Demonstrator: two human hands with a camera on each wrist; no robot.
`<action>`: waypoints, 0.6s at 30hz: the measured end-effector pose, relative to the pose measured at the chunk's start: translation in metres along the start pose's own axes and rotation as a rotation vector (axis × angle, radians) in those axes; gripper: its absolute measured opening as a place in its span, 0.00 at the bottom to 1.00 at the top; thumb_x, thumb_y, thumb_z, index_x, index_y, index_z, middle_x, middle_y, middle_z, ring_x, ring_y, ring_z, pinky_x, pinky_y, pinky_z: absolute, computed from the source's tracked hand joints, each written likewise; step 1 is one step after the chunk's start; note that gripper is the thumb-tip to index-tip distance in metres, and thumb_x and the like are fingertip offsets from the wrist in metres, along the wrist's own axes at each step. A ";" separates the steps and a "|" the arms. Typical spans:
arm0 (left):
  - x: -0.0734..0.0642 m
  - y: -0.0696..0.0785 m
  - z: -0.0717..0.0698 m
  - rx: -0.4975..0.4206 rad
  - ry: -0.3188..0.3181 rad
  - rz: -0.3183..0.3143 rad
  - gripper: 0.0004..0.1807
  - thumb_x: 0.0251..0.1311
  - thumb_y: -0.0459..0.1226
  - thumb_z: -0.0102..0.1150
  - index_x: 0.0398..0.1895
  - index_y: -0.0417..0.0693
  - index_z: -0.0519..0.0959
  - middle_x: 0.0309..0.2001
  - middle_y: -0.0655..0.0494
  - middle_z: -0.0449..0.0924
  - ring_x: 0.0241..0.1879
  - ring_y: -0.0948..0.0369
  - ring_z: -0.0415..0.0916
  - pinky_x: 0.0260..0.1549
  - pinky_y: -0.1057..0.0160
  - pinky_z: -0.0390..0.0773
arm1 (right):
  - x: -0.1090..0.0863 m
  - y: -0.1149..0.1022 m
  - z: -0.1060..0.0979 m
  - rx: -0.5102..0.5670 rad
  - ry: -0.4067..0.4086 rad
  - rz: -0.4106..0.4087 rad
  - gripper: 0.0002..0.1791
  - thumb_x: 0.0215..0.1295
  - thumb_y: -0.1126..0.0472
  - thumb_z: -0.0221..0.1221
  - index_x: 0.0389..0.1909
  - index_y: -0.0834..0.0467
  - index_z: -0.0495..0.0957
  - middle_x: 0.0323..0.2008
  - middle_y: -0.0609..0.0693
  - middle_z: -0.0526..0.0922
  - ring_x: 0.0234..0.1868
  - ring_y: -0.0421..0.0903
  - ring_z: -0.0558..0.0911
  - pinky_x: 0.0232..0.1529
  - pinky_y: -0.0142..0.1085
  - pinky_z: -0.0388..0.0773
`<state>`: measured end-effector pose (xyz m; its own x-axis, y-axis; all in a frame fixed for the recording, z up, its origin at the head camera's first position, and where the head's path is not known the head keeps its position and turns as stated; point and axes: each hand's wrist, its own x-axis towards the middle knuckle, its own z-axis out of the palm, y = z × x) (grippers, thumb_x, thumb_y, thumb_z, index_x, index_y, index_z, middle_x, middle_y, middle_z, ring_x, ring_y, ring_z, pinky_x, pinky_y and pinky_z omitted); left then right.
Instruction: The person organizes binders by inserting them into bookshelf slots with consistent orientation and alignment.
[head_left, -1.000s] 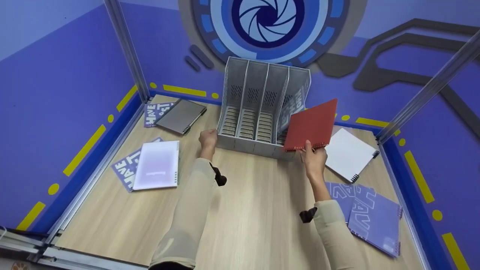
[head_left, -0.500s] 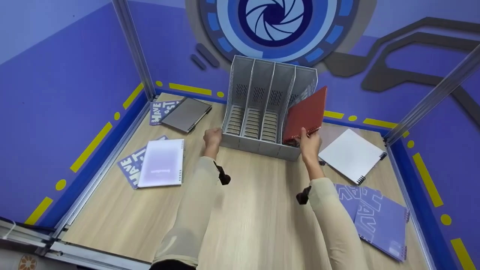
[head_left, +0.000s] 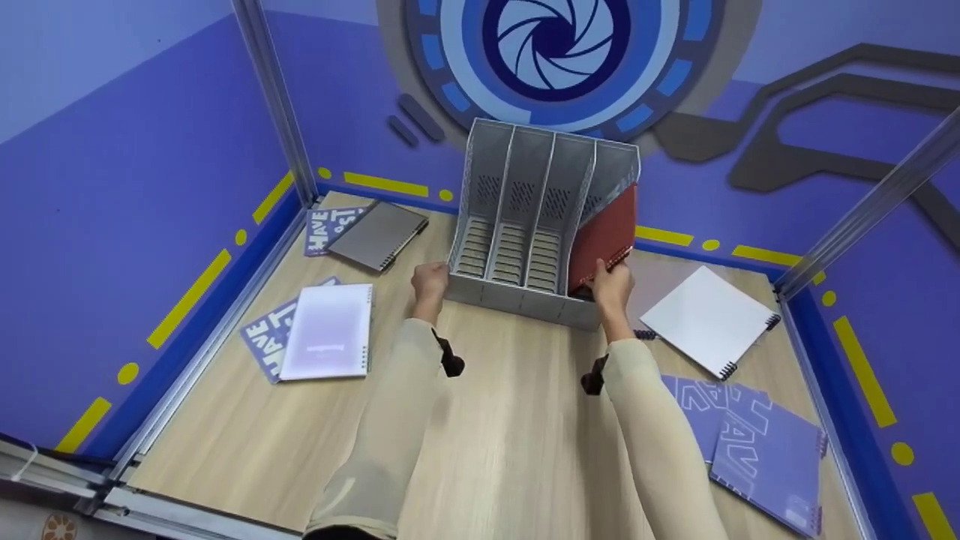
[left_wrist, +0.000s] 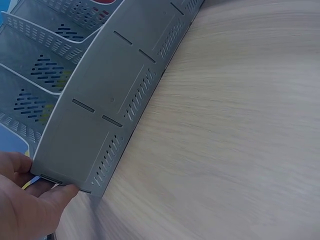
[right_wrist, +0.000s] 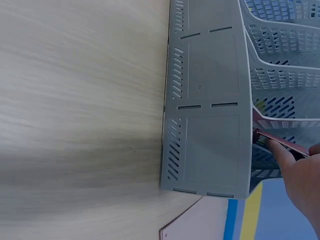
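Observation:
A grey file holder (head_left: 525, 298) with upright dividers stands at the back of the table. My left hand (head_left: 430, 286) grips its front left corner; in the left wrist view the fingers and thumb of that hand (left_wrist: 35, 195) pinch the end wall. With my right hand (head_left: 613, 289) I hold a red spiral notebook (head_left: 606, 231) by its bound edge. The notebook leans inside the rightmost compartment, its lower part behind the holder's front wall. In the right wrist view, the right hand (right_wrist: 302, 182) reaches over that wall, and only a thin edge of the notebook (right_wrist: 285, 141) shows.
At the left lie a grey notebook (head_left: 381, 234) and a white-lilac notebook (head_left: 328, 334), each over a purple printed cover. At the right are a white notebook (head_left: 709, 321) and purple notebooks (head_left: 772, 457). Metal posts (head_left: 276, 97) and blue-purple walls enclose the table.
My right hand has moved left, lowering the red notebook from in front of the holder into its rightmost compartment. The left hand keeps its grip on the corner. The head view has shifted slightly.

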<state>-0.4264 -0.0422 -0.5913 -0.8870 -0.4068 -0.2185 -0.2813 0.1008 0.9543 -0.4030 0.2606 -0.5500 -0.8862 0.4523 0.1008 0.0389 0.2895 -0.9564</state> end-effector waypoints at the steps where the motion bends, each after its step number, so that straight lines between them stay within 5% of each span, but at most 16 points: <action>1: 0.000 0.000 0.000 0.005 0.003 0.003 0.23 0.66 0.29 0.54 0.15 0.49 0.59 0.16 0.61 0.53 0.18 0.63 0.48 0.20 0.64 0.51 | 0.002 0.000 0.001 0.008 -0.002 0.008 0.18 0.77 0.64 0.52 0.59 0.73 0.73 0.48 0.71 0.81 0.46 0.66 0.85 0.43 0.46 0.83; 11: -0.001 -0.002 0.003 -0.003 0.006 0.013 0.20 0.66 0.30 0.56 0.15 0.48 0.65 0.18 0.60 0.60 0.24 0.60 0.57 0.26 0.63 0.57 | 0.008 0.016 0.015 -0.033 0.009 0.045 0.17 0.74 0.61 0.56 0.52 0.71 0.79 0.42 0.67 0.84 0.34 0.58 0.88 0.35 0.38 0.85; 16: 0.001 -0.004 0.001 0.005 -0.016 0.008 0.21 0.66 0.29 0.54 0.15 0.49 0.62 0.16 0.60 0.57 0.20 0.61 0.53 0.22 0.63 0.54 | 0.006 0.014 0.015 -0.147 -0.028 0.035 0.17 0.74 0.60 0.56 0.50 0.72 0.79 0.41 0.69 0.85 0.28 0.50 0.85 0.32 0.33 0.81; 18: 0.001 -0.003 0.000 0.007 -0.013 0.008 0.20 0.66 0.29 0.54 0.15 0.49 0.63 0.17 0.60 0.58 0.20 0.62 0.54 0.22 0.63 0.54 | 0.005 0.008 0.012 -0.178 -0.087 0.073 0.19 0.76 0.61 0.54 0.55 0.74 0.77 0.47 0.71 0.83 0.34 0.54 0.87 0.35 0.33 0.82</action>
<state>-0.4267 -0.0435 -0.5943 -0.8940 -0.3939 -0.2135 -0.2766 0.1102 0.9547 -0.4124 0.2545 -0.5603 -0.9144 0.4049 0.0013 0.1789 0.4069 -0.8958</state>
